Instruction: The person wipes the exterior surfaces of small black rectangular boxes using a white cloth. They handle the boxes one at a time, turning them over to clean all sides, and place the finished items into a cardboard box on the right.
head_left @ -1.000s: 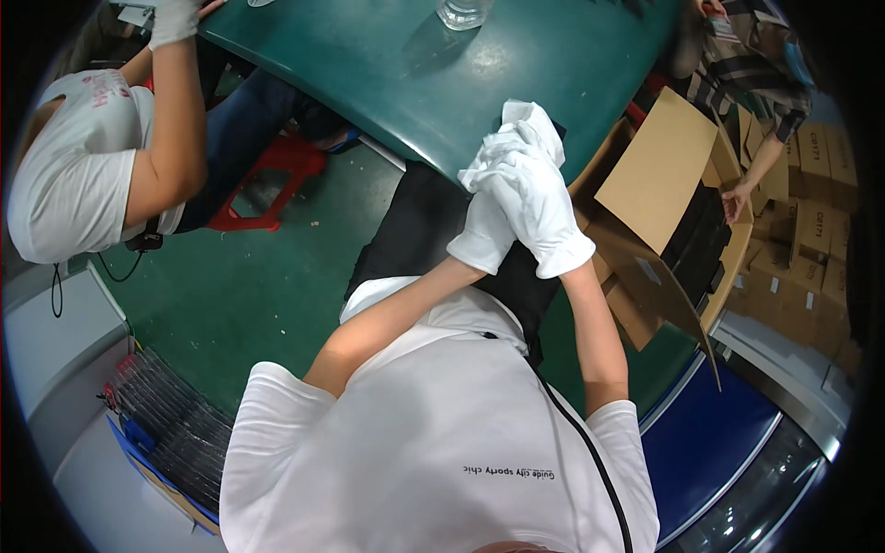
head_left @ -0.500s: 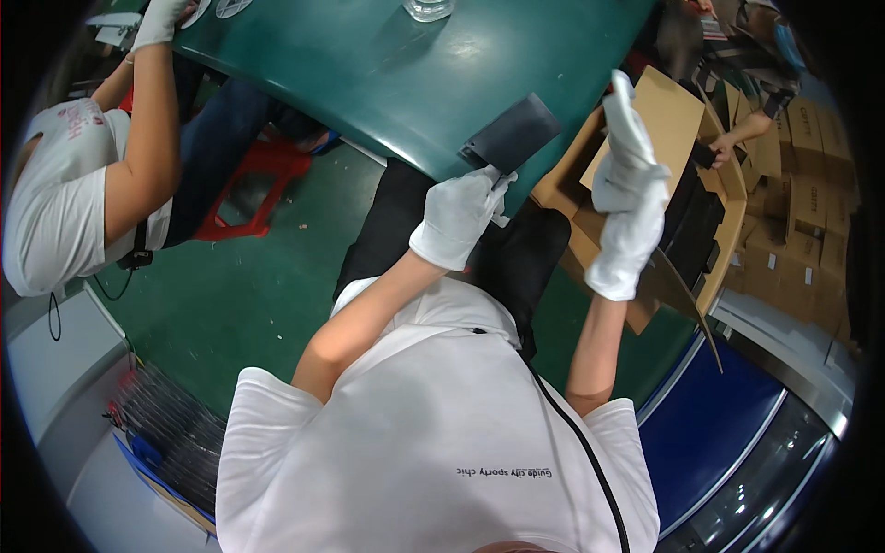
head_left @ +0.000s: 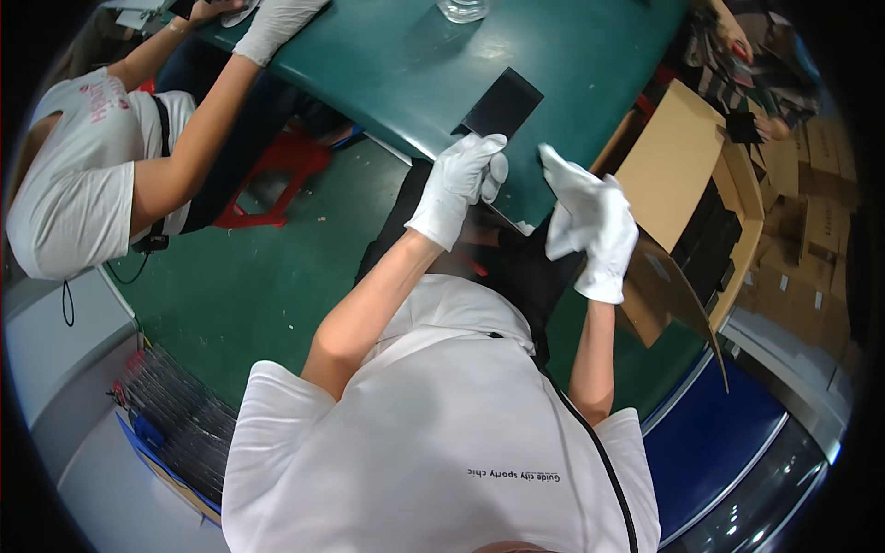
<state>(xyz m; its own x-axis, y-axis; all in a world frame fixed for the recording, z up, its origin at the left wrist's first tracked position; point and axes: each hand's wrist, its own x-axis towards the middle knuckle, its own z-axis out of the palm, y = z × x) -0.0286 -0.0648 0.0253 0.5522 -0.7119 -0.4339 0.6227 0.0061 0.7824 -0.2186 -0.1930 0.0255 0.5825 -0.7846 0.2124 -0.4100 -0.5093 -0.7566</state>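
Note:
My left hand (head_left: 456,189), in a white glove, pinches the near edge of a flat, dark, glossy rectangular panel (head_left: 503,103). The panel tilts up over the near edge of the green table (head_left: 387,69). To the right is my right hand (head_left: 590,219), also gloved in white, its fingers stretched out toward the table and slightly blurred. Nothing shows in it, and a gap separates it from the panel. The panel's exact kind cannot be made out.
A clear glass (head_left: 463,9) stands on the table. At my right, an open cardboard box (head_left: 678,152) holds black items; another person's hand (head_left: 771,127) is beyond it. A white-gloved co-worker (head_left: 78,184) sits at the left, near a red stool (head_left: 277,175). Stacked cartons (head_left: 793,267) stand far right.
My right hand has come down and leftward from above the box, toward the panel. The panel is still in my left hand, turned more steeply. The whole view has shifted somewhat.

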